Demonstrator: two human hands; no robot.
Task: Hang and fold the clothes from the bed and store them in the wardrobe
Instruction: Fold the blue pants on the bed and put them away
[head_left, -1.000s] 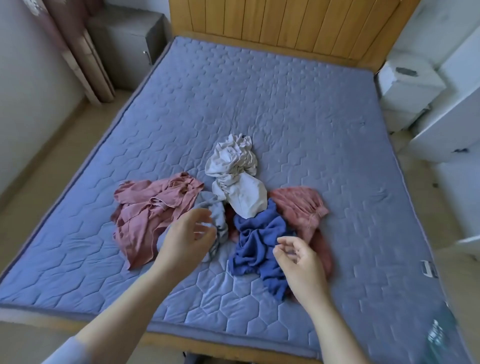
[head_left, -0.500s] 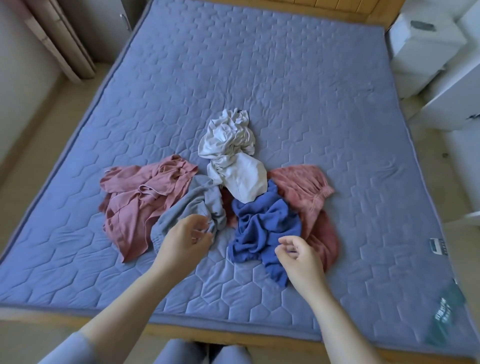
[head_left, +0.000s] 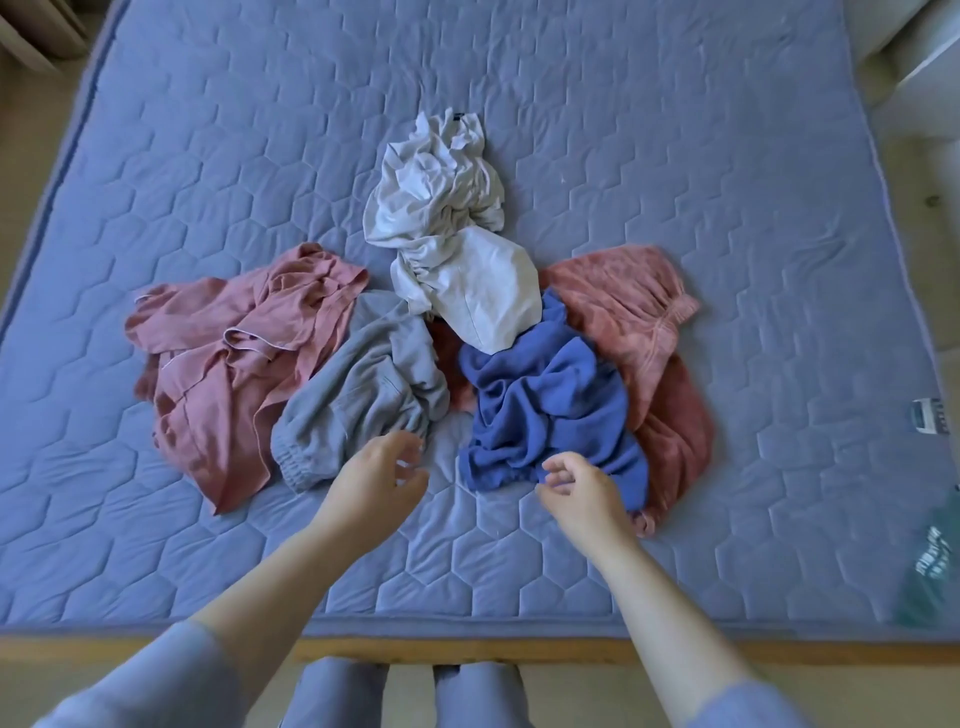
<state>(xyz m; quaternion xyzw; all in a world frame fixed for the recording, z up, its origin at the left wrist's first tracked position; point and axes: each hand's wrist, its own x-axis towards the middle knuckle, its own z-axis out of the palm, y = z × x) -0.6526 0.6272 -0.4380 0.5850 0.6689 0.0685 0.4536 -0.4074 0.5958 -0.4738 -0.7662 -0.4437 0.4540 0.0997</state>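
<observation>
From the head view, five crumpled garments lie in a cluster on the blue quilted mattress (head_left: 675, 156), all unfolded. The left hand (head_left: 374, 483) hovers with loosely spread fingers, empty, just beside the grey garment (head_left: 358, 395). The right hand (head_left: 582, 488), also open and empty, reaches the near hem of the blue garment (head_left: 545, 405), probably to pick it first. The wardrobe is not visible.

Head-worn view, steeply down over bed (head_left: 675, 130)
</observation>
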